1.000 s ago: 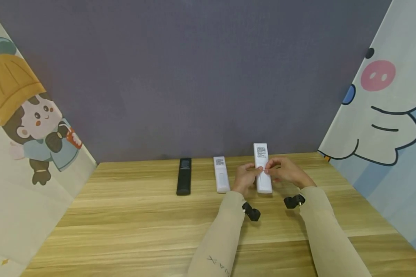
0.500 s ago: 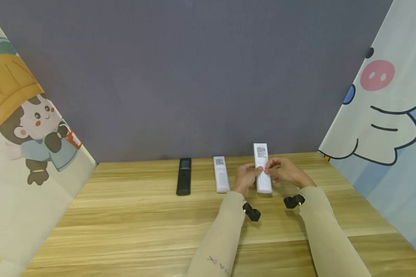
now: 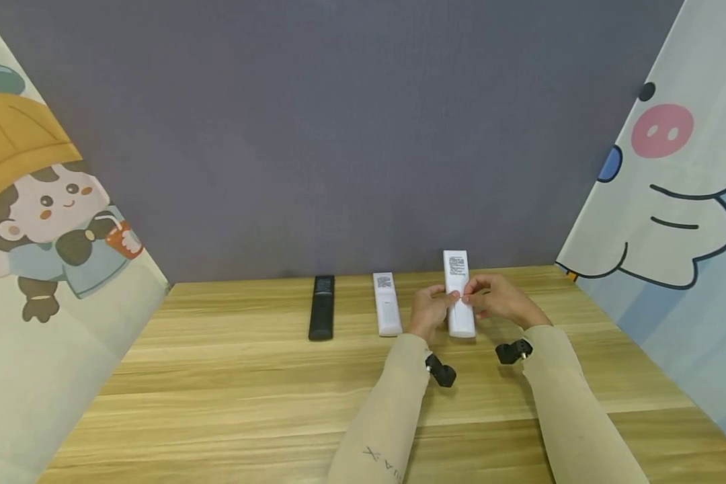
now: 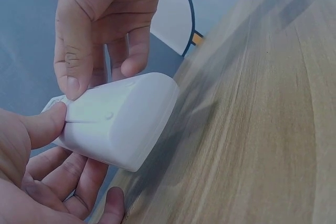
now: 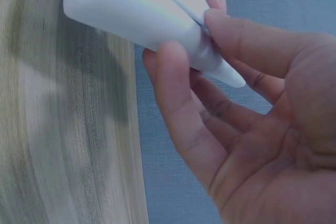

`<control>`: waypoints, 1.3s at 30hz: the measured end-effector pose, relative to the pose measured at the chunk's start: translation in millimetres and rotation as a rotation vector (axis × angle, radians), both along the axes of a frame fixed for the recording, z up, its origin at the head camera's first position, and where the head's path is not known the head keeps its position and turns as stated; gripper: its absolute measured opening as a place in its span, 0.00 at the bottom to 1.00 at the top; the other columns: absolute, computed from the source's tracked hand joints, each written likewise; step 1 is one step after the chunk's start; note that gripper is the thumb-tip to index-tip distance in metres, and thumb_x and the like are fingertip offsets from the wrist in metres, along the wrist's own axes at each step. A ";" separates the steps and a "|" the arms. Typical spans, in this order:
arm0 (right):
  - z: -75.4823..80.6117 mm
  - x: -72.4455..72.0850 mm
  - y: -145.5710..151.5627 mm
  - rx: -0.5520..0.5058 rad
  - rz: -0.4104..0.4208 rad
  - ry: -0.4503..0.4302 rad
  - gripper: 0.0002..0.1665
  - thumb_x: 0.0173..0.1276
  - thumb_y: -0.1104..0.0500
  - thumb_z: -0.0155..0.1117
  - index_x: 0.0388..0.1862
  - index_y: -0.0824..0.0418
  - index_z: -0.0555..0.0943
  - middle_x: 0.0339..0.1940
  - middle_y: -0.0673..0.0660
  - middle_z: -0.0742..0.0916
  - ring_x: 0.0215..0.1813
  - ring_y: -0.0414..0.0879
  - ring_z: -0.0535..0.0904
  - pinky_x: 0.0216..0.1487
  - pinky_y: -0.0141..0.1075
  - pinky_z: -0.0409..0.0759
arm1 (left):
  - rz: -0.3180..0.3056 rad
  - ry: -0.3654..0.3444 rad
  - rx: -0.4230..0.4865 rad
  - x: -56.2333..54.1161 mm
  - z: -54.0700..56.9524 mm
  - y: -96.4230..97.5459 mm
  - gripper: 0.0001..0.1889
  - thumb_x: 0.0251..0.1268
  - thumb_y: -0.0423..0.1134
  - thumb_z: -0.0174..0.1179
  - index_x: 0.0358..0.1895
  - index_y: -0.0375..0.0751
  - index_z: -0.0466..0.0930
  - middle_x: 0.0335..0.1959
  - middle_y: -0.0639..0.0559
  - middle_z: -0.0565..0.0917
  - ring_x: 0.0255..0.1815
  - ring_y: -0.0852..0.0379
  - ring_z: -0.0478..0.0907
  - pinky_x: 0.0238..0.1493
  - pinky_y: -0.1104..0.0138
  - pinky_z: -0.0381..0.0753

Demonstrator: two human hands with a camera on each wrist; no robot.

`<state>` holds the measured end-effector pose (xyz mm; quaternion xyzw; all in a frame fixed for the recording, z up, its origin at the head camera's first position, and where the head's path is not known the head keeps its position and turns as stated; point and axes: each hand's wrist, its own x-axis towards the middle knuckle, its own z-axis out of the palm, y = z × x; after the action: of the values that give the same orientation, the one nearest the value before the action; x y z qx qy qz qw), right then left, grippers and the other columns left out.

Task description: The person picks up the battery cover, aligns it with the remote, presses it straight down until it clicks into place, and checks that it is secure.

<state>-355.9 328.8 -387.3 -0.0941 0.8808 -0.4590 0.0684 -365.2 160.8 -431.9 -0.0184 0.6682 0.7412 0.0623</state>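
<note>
A white remote control (image 3: 462, 321) is held back side up above the table, its printed label towards the far end. My left hand (image 3: 428, 312) grips it from the left, thumb on the back and curled fingers beneath. From the other side my right hand (image 3: 501, 300) pinches it, with the thumb pressing on the back near the left thumb. In the left wrist view a thin seam line runs along the remote's back (image 4: 105, 116) from the thumbs. The right wrist view has the right fingers (image 5: 176, 93) curled under the remote's edge.
Left of the hands, a second white remote (image 3: 388, 306) lies label up on the wooden table (image 3: 230, 396). Farther left lies a black remote (image 3: 322, 308). A grey wall (image 3: 339, 148) stands behind the table, with cartoon-printed panels (image 3: 690, 222) at both sides.
Both hands and the held remote stay practically in place. Only the head view shifts slightly, and the cartoon panel at the left appears changed in position.
</note>
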 end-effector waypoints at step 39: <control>-1.4 -1.1 0.3 0.015 -0.006 0.012 0.08 0.72 0.65 0.65 0.44 0.69 0.77 0.49 0.66 0.81 0.42 0.50 0.81 0.42 0.49 0.88 | 0.035 0.012 -0.002 2.1 0.4 5.3 0.15 0.67 0.38 0.69 0.54 0.37 0.86 0.36 0.47 0.89 0.36 0.55 0.86 0.38 0.64 0.85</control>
<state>-357.0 329.1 -388.8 -0.0938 0.8850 -0.4518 0.0623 -363.2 166.1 -431.5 -0.0257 0.6689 0.7416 0.0451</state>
